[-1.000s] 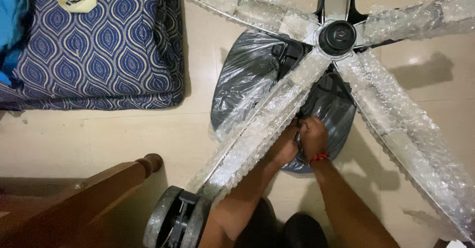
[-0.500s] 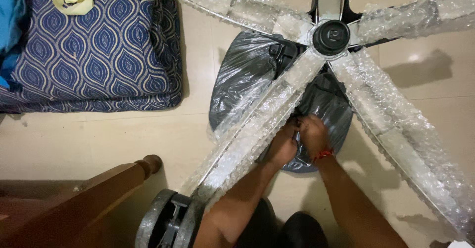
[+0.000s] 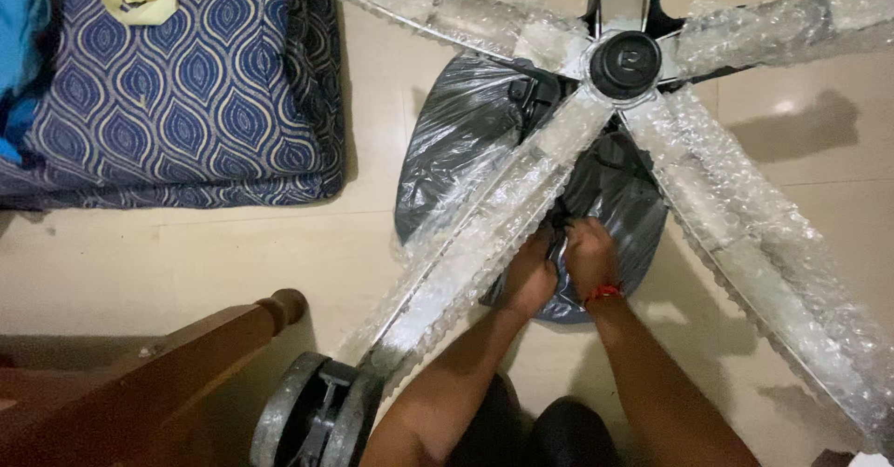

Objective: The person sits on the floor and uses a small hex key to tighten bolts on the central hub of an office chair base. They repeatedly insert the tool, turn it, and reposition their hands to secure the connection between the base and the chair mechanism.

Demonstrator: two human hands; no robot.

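both hands, the left hand (image 3: 529, 276) and right hand (image 3: 590, 260), are curled shut on the crinkled grey plastic bag (image 3: 466, 141) under the bubble-wrapped five-armed chair base (image 3: 521, 188) on the tiled floor. since a second ago they have hardly shifted, so the work sits at the same spot.

Both hands, left (image 3: 531, 276) and right (image 3: 590, 257), reach forward, fingers curled together.

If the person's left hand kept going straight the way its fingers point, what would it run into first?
Most likely the grey plastic bag: the left hand already grips its folds, pointing up-frame just beside the bubble-wrapped chair-base leg. That leg looks nearer the camera, though depth is hard to judge.
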